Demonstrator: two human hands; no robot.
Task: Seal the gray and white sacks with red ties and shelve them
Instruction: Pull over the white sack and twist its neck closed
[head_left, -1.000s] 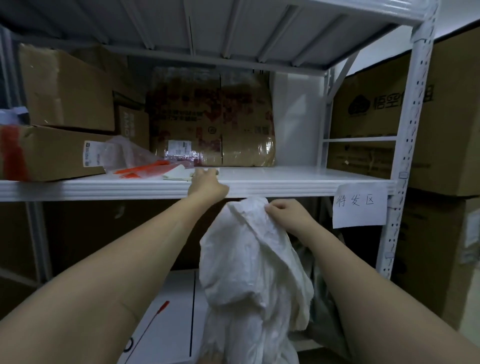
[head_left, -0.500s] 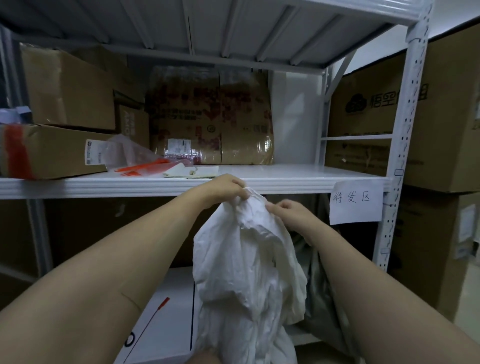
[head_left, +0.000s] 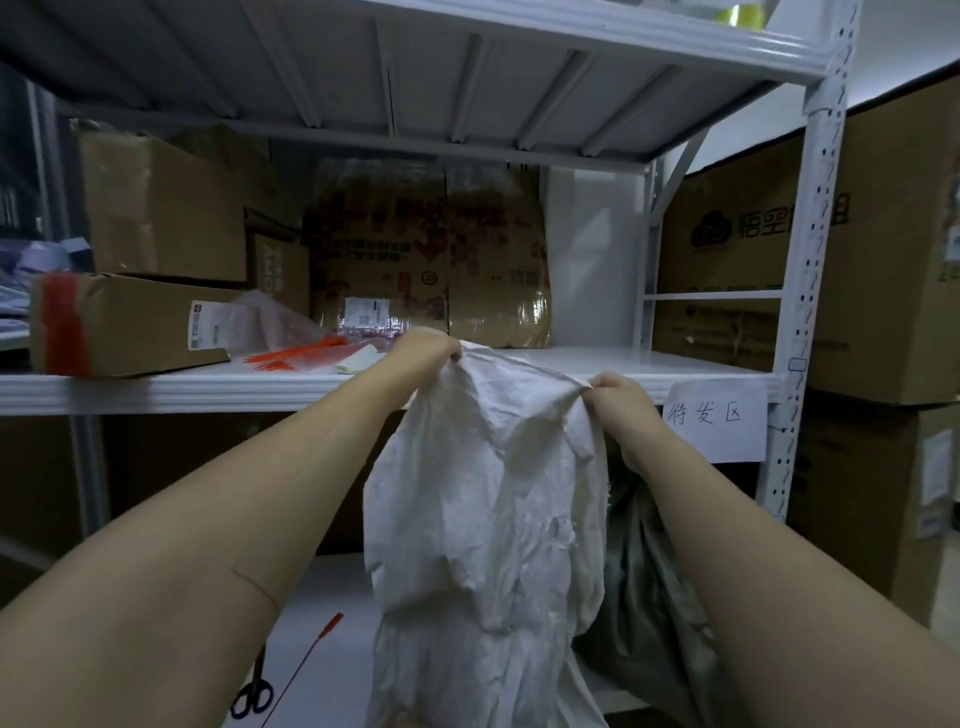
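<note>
A crumpled white sack (head_left: 483, 519) hangs in front of the middle shelf (head_left: 156, 387). My left hand (head_left: 423, 348) grips its top edge at the left, and my right hand (head_left: 621, 397) pinches the top edge at the right, stretching the mouth between them. A gray sack (head_left: 644, 597) stands behind and to the right of the white one, partly hidden by my right arm. A bundle of red ties (head_left: 296, 356) lies in a clear plastic bag on the shelf, left of my left hand. One loose red tie (head_left: 311, 654) lies on the lower shelf.
Cardboard boxes (head_left: 130, 322) fill the shelf's left and back; its right half is bare. A paper label (head_left: 714, 421) hangs on the shelf edge. Scissors (head_left: 252, 691) lie on the lower shelf by the loose tie. More boxes (head_left: 883, 260) stack beyond the white upright at right.
My left hand came off the shelf and took hold of the sack's top edge. Both hands then pulled apart and lifted slightly, spreading the sack's mouth wider.
</note>
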